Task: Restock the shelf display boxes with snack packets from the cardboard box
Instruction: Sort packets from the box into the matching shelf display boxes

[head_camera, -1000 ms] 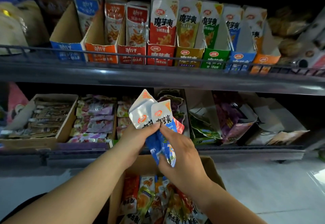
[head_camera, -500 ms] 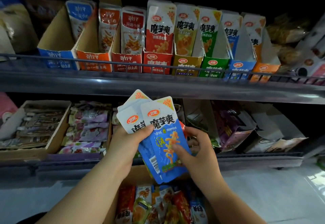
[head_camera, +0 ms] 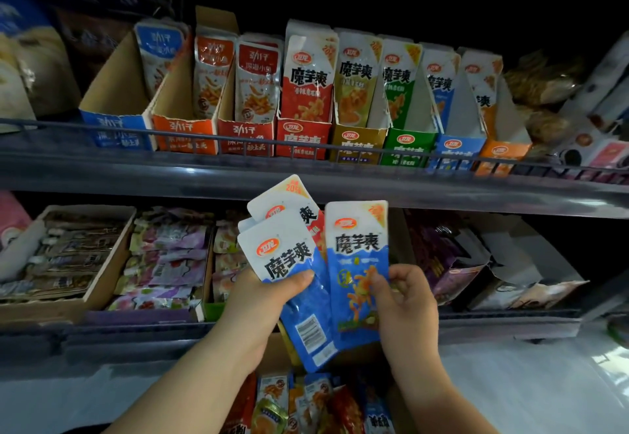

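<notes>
Snack packets (head_camera: 308, 318) held at frame centre, below upper shelf (head_camera: 204, 174).
Left hand (head_camera: 262, 300) gripping fanned stack (head_camera: 286, 256), thumb across front; right hand (head_camera: 408, 304) fingers (head_camera: 401, 277) pinching single packet (head_camera: 357, 256) at right edge, beside stack.

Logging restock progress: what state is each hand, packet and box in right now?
Left hand, grips a fanned stack of packets.
Fanned stack, held upright, fronts facing the camera.
Right hand, fingers pinch a single blue packet.
Single blue packet, upright, not yet shelved.
Cardboard box, open, mixed packets inside.
Blue display box, on upper shelf, packets standing in it.
</notes>
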`<act>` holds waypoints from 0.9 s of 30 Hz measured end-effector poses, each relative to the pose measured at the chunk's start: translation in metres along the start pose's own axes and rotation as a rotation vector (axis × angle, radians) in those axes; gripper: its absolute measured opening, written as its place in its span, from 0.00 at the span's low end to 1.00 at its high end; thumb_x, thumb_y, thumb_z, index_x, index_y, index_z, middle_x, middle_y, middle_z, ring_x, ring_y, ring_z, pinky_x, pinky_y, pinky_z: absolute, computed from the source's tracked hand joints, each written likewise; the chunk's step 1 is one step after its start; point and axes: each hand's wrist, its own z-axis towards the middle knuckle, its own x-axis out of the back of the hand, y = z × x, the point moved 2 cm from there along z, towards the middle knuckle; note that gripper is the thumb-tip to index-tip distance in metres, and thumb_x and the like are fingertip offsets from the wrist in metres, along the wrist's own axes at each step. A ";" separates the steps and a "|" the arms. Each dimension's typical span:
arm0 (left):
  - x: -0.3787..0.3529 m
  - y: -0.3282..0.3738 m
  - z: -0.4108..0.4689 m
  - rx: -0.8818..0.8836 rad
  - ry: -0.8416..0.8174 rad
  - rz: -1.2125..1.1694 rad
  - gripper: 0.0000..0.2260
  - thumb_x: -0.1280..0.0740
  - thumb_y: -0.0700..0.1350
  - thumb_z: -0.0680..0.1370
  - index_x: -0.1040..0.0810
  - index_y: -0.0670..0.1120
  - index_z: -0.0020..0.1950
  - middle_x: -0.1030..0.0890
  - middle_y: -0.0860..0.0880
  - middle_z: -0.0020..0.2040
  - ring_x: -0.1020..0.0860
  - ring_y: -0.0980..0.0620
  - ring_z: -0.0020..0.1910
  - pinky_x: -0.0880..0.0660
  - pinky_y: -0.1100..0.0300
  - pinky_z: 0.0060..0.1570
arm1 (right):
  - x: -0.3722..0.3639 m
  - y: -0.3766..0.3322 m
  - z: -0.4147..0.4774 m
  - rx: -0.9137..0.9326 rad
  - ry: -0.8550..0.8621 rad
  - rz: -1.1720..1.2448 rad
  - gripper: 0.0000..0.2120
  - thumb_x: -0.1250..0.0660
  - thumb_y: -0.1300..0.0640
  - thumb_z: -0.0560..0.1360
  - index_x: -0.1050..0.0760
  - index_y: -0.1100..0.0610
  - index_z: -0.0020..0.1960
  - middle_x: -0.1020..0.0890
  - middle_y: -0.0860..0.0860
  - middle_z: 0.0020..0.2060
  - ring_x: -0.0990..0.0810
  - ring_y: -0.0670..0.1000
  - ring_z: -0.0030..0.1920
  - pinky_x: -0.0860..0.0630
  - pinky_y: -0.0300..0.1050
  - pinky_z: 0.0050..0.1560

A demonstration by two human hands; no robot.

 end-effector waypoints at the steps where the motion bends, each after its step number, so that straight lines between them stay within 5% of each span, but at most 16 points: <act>1: 0.001 0.003 0.002 -0.001 0.003 -0.003 0.11 0.33 0.31 0.71 0.23 0.48 0.41 0.18 0.53 0.37 0.20 0.54 0.36 0.25 0.60 0.38 | 0.002 0.000 0.004 -0.031 0.031 0.025 0.11 0.35 0.62 0.75 0.33 0.53 0.36 0.23 0.51 0.31 0.24 0.41 0.26 0.24 0.43 0.31; 3: 0.000 0.009 0.005 -0.006 0.010 -0.002 0.11 0.33 0.31 0.71 0.24 0.47 0.40 0.18 0.54 0.34 0.20 0.57 0.32 0.25 0.62 0.34 | 0.007 -0.001 0.011 -0.090 0.078 0.075 0.11 0.36 0.62 0.75 0.33 0.53 0.36 0.24 0.53 0.29 0.24 0.43 0.25 0.24 0.50 0.35; 10: -0.010 0.027 0.019 0.005 -0.020 0.048 0.10 0.33 0.32 0.71 0.24 0.48 0.41 0.19 0.50 0.41 0.22 0.52 0.41 0.28 0.59 0.39 | 0.034 -0.018 0.037 -0.193 0.082 0.382 0.08 0.39 0.69 0.74 0.28 0.57 0.48 0.18 0.50 0.33 0.20 0.44 0.27 0.22 0.49 0.35; 13: -0.015 0.027 0.023 0.008 -0.020 0.040 0.10 0.33 0.33 0.71 0.24 0.48 0.40 0.20 0.51 0.40 0.22 0.52 0.40 0.29 0.58 0.38 | 0.054 -0.038 0.058 -0.165 0.049 0.396 0.08 0.41 0.68 0.76 0.27 0.58 0.45 0.17 0.47 0.27 0.19 0.45 0.27 0.22 0.41 0.27; 20: -0.024 0.015 0.024 0.045 -0.039 0.010 0.11 0.34 0.31 0.71 0.24 0.49 0.41 0.20 0.51 0.41 0.23 0.52 0.40 0.29 0.59 0.37 | 0.089 -0.102 0.137 -0.009 0.126 0.376 0.13 0.45 0.66 0.78 0.28 0.56 0.39 0.19 0.49 0.30 0.20 0.46 0.28 0.20 0.46 0.32; 23: -0.027 0.015 0.031 0.048 -0.019 -0.003 0.12 0.34 0.31 0.71 0.25 0.49 0.40 0.20 0.51 0.40 0.23 0.52 0.40 0.29 0.58 0.38 | 0.097 -0.131 0.167 0.107 0.191 0.334 0.12 0.43 0.68 0.77 0.31 0.56 0.38 0.20 0.47 0.28 0.21 0.41 0.25 0.23 0.38 0.25; 27: -0.030 0.017 0.041 0.054 0.014 -0.021 0.12 0.34 0.31 0.72 0.26 0.49 0.39 0.21 0.51 0.39 0.23 0.52 0.39 0.29 0.58 0.36 | 0.091 -0.155 0.199 0.182 0.158 0.263 0.12 0.43 0.69 0.77 0.34 0.57 0.38 0.25 0.51 0.35 0.22 0.44 0.31 0.22 0.40 0.32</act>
